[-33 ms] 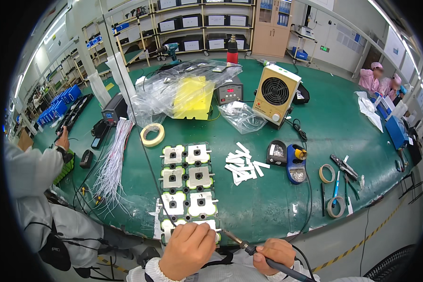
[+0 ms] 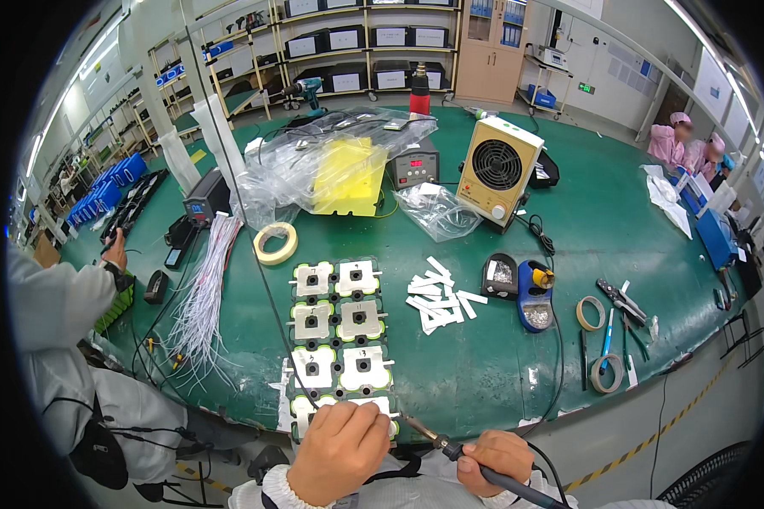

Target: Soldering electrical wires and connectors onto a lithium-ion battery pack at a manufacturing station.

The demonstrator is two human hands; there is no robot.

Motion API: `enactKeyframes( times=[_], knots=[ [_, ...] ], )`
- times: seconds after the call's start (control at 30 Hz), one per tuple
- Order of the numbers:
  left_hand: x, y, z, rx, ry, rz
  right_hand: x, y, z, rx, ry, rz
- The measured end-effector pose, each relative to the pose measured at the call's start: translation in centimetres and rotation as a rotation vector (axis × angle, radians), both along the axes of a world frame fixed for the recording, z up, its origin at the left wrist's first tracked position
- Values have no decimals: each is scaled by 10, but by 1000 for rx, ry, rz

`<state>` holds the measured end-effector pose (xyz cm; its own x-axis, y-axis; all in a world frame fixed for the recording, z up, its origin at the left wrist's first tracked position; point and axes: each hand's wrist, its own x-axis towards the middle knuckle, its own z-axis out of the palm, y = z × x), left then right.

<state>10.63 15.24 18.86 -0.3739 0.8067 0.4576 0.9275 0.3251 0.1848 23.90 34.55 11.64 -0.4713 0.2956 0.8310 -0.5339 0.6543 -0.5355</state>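
Observation:
My right hand grips a soldering iron by its handle, its tip pointing left to the near right corner of a battery pack. The pack has two columns of silvery metal plates with handwritten marks and green-rimmed cells under them. Over the near end of the pack, my left hand is closed in a pinch. A long thin dark wire runs down from above to its fingers. The hand hides part of the nearest plates, and I cannot make out whether the iron's tip touches metal.
Loose white strips and a blue soldering iron stand lie right of the pack. Farther back are a fan unit and a soldering station. White wires and a tape roll are at left. A co-worker's hand works beyond.
The co-worker at the left has shifted slightly, arm and body. My hands, the soldering iron and the battery pack look the same.

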Motion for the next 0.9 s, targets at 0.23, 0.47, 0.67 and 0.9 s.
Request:
enactKeyframes(
  times=[0.23, 0.47, 0.67, 0.9],
  knots=[
    [2, 2, 12, -17, 59, 18, -1, -2, -1, -6, 5, -26],
    [26, -51, 67, 130, 315, 257, 0, 0, 0, -7, -11, -7],
    [2, -66, 66, -41, 352, 261, 2, 2, 4, 17, -51, 18],
    [-29, -55, 65, -10, 258, 145, 2, 4, 3, -19, -6, 30]
  ],
)
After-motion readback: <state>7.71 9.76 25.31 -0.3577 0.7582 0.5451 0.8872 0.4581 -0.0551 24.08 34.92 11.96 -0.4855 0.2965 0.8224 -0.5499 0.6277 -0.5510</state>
